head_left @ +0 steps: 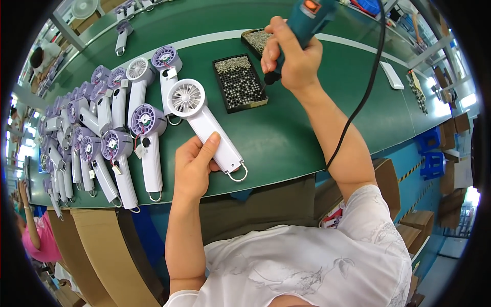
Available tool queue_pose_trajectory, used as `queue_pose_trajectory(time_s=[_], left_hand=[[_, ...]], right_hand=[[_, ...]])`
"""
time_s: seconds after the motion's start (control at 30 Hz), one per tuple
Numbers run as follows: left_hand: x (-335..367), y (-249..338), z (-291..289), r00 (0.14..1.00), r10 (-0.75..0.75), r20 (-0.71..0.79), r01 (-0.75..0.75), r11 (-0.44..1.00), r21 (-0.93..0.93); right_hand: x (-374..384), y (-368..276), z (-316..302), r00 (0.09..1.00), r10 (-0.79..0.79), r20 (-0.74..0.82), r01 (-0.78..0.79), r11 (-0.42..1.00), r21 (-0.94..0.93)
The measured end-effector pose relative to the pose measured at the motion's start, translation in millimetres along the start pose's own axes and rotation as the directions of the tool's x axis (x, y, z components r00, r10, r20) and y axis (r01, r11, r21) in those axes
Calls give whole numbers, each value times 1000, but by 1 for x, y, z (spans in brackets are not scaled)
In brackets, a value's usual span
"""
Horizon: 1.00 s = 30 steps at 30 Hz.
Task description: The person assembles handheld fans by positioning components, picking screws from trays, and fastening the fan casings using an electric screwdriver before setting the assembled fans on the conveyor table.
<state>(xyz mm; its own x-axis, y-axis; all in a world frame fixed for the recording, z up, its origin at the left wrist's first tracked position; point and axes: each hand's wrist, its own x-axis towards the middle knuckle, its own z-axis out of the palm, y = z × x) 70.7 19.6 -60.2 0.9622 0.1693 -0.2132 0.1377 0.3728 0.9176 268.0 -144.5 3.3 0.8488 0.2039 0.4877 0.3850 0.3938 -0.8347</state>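
Observation:
My left hand (pixel 197 161) grips a white handheld fan (pixel 217 135) by its handle, thumb on top. The fan's round grille faces up at the far end, and a wire loop hangs from the near end. My right hand (pixel 296 59) is wrapped round a teal electric screwdriver (pixel 307 23) with a black cord. The tool's tip points down at the right side of a black screw tray (pixel 239 84), whose holes hold many small silver screws. Whether the tip touches a screw I cannot tell. A second tray of screws (pixel 257 40) lies just behind, partly hidden by my right hand.
Many purple and white handheld fans (pixel 116 146), several with open backs and loose wires, crowd the left of the green table (pixel 286 138). The black cord (pixel 365 97) hangs down across my right forearm. A white flat piece (pixel 392 75) lies at right. Cardboard (pixel 105 250) stands below the table's left edge.

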Motion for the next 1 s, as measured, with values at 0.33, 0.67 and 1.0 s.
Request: queue_pose_trajectory(time_s=[0.33,0.67,1.0], left_hand=[[5,2,4,999,-20,-26,21,997,69],[6,5,5,999,-21,-38,24,997,72],[6,7,6,999,-5,-44,10,994,113]], right_hand=[[-21,-53,0,915,-138,380,-57,887,459],[-65,-62,26,769,-129,626,-193,887,420],[-78,-59,34,788,-97,609,-168,916,364]])
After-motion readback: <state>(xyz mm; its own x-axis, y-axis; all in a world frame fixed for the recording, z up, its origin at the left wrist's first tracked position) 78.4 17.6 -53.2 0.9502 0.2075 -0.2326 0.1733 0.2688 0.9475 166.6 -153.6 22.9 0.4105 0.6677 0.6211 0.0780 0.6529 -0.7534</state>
